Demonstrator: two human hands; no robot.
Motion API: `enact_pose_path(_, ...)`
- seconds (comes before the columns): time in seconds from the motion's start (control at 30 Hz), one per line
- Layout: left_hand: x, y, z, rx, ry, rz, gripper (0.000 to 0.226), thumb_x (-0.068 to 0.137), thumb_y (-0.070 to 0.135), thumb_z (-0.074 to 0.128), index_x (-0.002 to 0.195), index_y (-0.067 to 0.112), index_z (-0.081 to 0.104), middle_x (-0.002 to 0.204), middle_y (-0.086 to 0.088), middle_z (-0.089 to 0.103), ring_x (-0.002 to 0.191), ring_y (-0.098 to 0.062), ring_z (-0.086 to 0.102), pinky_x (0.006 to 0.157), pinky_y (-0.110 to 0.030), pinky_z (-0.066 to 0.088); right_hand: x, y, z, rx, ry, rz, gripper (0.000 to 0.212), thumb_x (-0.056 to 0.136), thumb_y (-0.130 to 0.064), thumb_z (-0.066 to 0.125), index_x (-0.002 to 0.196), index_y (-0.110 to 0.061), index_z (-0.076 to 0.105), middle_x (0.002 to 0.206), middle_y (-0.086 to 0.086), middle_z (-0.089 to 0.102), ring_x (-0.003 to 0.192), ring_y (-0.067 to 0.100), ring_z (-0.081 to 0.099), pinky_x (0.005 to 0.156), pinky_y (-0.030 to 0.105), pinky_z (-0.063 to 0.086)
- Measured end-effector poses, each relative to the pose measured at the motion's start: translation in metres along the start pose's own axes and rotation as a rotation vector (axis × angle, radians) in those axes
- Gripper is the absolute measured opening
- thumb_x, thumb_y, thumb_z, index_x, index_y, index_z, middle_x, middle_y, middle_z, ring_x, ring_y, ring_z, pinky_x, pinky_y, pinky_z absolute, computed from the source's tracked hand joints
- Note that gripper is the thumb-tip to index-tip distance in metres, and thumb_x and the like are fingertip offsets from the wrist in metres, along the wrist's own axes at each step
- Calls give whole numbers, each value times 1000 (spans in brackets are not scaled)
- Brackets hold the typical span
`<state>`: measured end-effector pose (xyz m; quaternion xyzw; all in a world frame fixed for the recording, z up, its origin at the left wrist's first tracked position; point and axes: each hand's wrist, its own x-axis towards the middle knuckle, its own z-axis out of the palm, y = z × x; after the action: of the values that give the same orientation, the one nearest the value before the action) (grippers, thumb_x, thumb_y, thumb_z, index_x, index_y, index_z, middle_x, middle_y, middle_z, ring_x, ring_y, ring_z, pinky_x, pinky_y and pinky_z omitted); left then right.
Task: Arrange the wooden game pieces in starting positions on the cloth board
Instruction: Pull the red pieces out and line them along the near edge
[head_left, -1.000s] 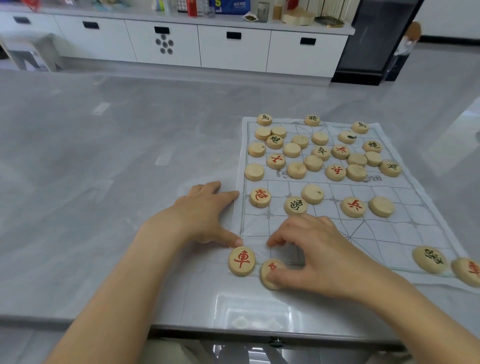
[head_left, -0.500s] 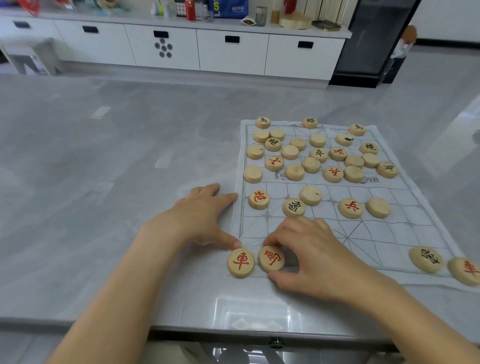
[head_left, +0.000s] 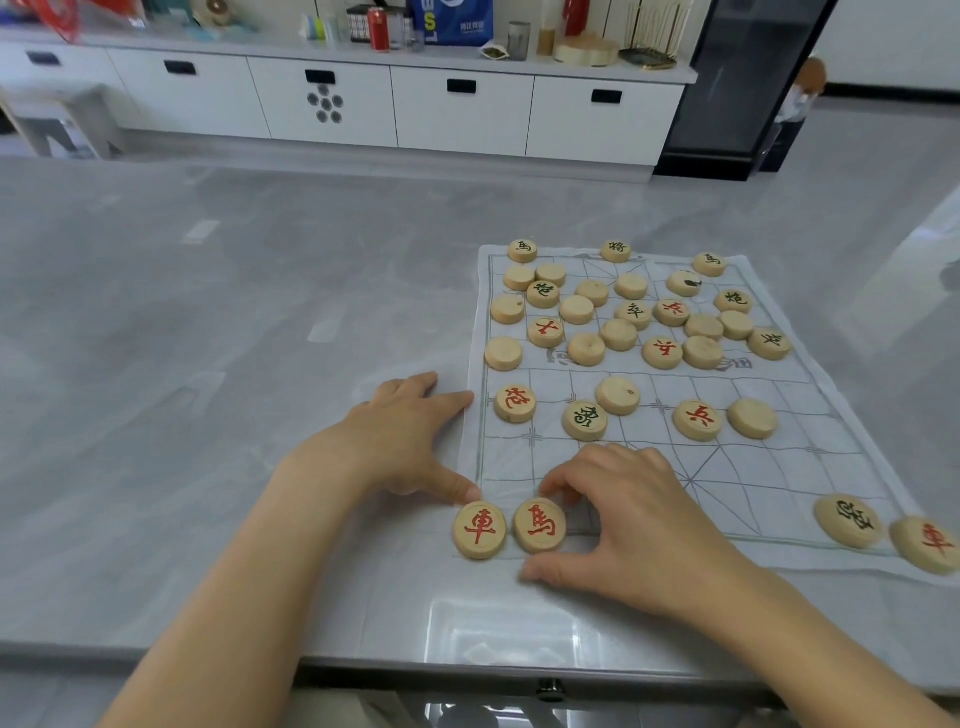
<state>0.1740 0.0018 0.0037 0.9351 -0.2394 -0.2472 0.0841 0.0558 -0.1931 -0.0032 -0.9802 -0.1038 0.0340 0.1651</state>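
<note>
2 red-lettered wooden pieces (head_left: 479, 529) face up, side by side, cloth board (head_left: 769, 483) near edge
</note>
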Motion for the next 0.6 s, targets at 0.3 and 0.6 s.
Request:
enact_pose_path(0.3,1,-1,0,0,1,-3,108,65,63,73,149,42,8,159,5,-2,145,-21,-2,115,-42,13,-3,0,4,21,14,-24,48,65,-70,46,101,-39,53,91,-23,44,90,-2,40,81,16,26)
enact_pose_path(0.6,0,-1,2,-3,21,12,107,67,63,72,149,42,6,159,6,-5,145,-19,-4,116,-39,11,59,22,-30,225,275,227,24,79,-45,65,99,-32,62,86,-14,51,75,-1,46,82,32,43)
